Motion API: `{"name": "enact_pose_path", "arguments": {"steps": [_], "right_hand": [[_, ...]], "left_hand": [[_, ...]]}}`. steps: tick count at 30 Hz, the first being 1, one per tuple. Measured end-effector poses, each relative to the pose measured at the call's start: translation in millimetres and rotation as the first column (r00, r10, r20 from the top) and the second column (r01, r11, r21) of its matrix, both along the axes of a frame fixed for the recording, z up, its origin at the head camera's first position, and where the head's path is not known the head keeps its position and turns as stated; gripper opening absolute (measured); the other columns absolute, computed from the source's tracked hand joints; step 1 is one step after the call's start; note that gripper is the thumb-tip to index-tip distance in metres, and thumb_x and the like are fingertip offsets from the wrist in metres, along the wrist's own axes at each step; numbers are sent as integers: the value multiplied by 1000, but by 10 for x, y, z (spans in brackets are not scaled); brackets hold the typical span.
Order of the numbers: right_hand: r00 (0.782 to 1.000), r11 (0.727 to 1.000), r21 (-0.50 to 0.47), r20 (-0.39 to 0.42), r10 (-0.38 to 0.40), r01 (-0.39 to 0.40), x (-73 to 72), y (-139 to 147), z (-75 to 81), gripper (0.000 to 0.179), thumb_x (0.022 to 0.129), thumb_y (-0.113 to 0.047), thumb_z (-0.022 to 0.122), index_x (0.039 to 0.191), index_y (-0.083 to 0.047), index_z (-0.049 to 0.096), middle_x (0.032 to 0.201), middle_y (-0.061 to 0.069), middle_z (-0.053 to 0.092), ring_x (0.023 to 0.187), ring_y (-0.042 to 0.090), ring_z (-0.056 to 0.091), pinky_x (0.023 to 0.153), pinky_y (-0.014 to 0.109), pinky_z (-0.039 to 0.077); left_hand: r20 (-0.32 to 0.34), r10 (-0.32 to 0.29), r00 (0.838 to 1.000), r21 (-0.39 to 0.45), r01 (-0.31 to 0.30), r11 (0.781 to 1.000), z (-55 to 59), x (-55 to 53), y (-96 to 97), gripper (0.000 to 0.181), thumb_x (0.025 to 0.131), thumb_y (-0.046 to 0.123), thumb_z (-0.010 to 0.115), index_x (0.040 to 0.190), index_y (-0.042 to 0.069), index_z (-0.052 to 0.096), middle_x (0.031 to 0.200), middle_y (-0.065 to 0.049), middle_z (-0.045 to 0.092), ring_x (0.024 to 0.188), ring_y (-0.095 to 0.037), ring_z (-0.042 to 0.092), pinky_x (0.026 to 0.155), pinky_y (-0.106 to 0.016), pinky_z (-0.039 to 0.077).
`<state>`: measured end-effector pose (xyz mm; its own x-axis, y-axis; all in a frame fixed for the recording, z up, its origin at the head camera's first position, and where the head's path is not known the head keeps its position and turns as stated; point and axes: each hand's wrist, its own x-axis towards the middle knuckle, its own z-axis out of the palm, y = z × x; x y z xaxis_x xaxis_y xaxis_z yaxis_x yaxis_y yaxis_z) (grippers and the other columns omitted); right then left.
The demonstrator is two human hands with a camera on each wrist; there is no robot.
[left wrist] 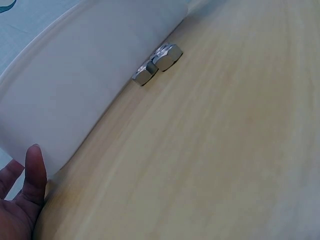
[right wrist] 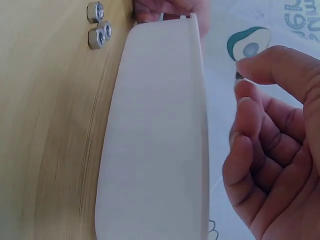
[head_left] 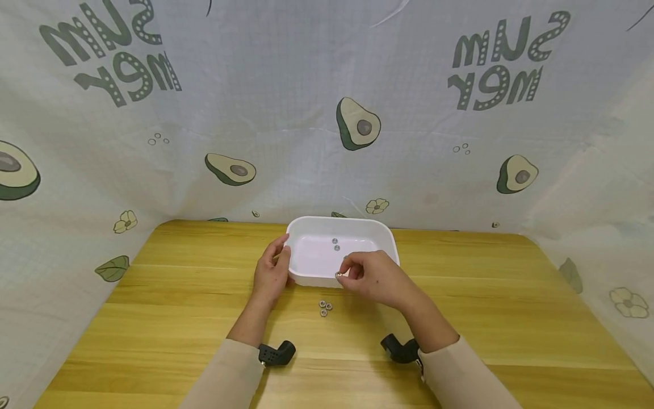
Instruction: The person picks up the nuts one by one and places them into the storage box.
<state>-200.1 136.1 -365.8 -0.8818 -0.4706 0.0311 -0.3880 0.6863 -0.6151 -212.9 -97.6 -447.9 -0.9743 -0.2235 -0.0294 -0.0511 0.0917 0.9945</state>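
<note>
A white plastic tub stands on the table with two small metal nuts visible on its floor, and part of another shows beside the right fingers. At the tub's left end, my left hand holds the wall, thumb against the outside near the front corner. My right hand is over the front rim and pinches a hex nut between thumb and forefinger; the right wrist view shows only a dark sliver of it. In front of the tub, three hex nuts lie close together on the table.
The wooden table runs out to both sides of the tub. Behind it hangs a pale cloth printed with avocados and lettering. Black wrist cameras sit on both forearms.
</note>
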Motion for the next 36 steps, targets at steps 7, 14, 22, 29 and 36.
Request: {"name": "enact_pose_path", "arguments": {"steps": [7,14,22,29,36], "right_hand": [[998,998,10,-13,-56,56,-175,26,-24,8,90,-23,75,88,-17,71,72,-4,62,64,12,53,60,26,47],[997,996,53,-30,-74,75,-411,20,-99,11,90,-26,74,90,-15,72,73,-2,63,65,13,53,62,27,45],[991,985,117,-46,-126,131,-631,-47,-200,13,90,-26,73,93,-13,72,77,0,64,69,15,54,63,27,43],[982,969,163,-7,-189,188,-718,-59,-294,15,91,-27,72,95,-13,72,80,1,66,70,16,56,62,27,44],[975,953,209,-26,-219,220,-779,-69,-320,15,92,-29,71,96,-14,72,80,1,68,72,16,57,63,27,44]], "left_hand": [[14,4,1000,-12,-4,1000,-20,-10,-2,40,107,33,49,146,29,56,136,-11,58,91,-23,61,59,-24,53],[10,6,1000,-6,-6,1000,-11,-10,-2,40,106,33,49,146,29,56,135,-11,58,91,-24,61,59,-24,53],[9,4,1000,0,-4,1000,-14,-9,-1,40,107,32,50,146,29,55,136,-11,57,90,-23,61,58,-23,53],[11,0,1000,20,-1,1000,-5,-13,6,40,106,32,50,145,28,56,135,-11,58,80,-18,59,55,-23,52],[14,3,1000,21,-4,1000,-11,-23,-4,39,106,32,51,145,29,57,135,-10,58,83,-19,60,55,-23,52]]}}
